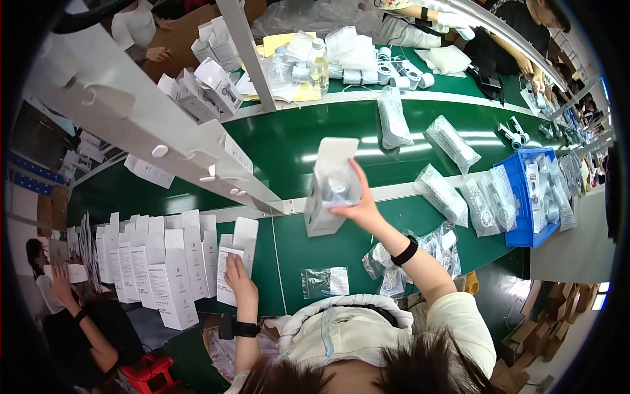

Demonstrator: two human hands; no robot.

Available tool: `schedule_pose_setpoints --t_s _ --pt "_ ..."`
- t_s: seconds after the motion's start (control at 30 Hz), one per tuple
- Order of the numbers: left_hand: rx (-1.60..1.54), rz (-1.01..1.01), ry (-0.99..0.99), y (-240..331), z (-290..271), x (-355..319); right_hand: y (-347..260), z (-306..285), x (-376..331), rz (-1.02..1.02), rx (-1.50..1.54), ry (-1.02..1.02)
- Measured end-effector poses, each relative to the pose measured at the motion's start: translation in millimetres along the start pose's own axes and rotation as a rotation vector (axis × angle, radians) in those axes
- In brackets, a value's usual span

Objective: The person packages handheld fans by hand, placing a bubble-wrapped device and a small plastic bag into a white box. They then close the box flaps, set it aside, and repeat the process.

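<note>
My right hand (361, 207) grips an upright white carton (323, 213) from its right side, thumb across the near face. The carton's flap stands up, and a clear-wrapped item (338, 188) shows inside its mouth. At the right end of a row of open cartons, my left hand (240, 281) is closed on another white carton (226, 292), its fingers over the upper edge. That carton's flap also stands up; its inside is hidden. Between my arms lies a clear zip bag (326, 282) with a white paper. Near my right wrist are several more clear bags (443, 246).
Several open white cartons (172, 289) stand at left. Bubble-wrapped packs (441, 195) lie right of the carton, beside a blue bin (522, 226) of wrapped items. A slanted white post (170, 134) rises ahead at left. Co-workers' hands (60, 282) show at the edges.
</note>
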State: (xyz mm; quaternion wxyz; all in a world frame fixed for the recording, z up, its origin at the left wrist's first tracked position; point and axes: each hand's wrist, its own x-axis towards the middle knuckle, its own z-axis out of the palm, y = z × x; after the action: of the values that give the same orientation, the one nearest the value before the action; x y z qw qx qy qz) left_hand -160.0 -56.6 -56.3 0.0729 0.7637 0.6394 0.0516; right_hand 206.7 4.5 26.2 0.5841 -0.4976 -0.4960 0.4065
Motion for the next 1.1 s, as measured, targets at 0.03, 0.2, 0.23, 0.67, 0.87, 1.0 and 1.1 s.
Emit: schedule_pose_setpoints --t_s 0.03,0.2,0.23,0.67,0.87,1.0,1.1 --pt "0.002 0.004 -0.002 5.9 -5.4 2.6 -1.8 -11.1 13.4 0.001 0.002 0.005" --pt "0.063 -0.249 -0.105 44.9 -57.6 19.6 16.1 -55.1 97.3 -0.108 -0.238 0.142" --pt "0.047 -0.262 -0.179 45.3 -64.1 20.5 22.2 -50.0 107.7 -0.111 -0.228 0.133" --pt "-0.333 -0.064 -0.427 147.3 -42.9 30.9 96.4 -130.4 177.1 0.27 -1.047 0.511" --pt "-0.899 0.098 -0.454 139.0 9.4 55.2 109.6 -149.3 195.7 0.567 -1.049 0.102" --pt "-1.414 -0.028 -0.455 153.3 -29.7 54.8 91.8 -153.9 153.1 0.472 -0.316 0.252" --pt "-1.36 0.091 -0.254 162.5 -58.8 67.8 28.0 -136.3 109.0 0.385 0.387 0.363"
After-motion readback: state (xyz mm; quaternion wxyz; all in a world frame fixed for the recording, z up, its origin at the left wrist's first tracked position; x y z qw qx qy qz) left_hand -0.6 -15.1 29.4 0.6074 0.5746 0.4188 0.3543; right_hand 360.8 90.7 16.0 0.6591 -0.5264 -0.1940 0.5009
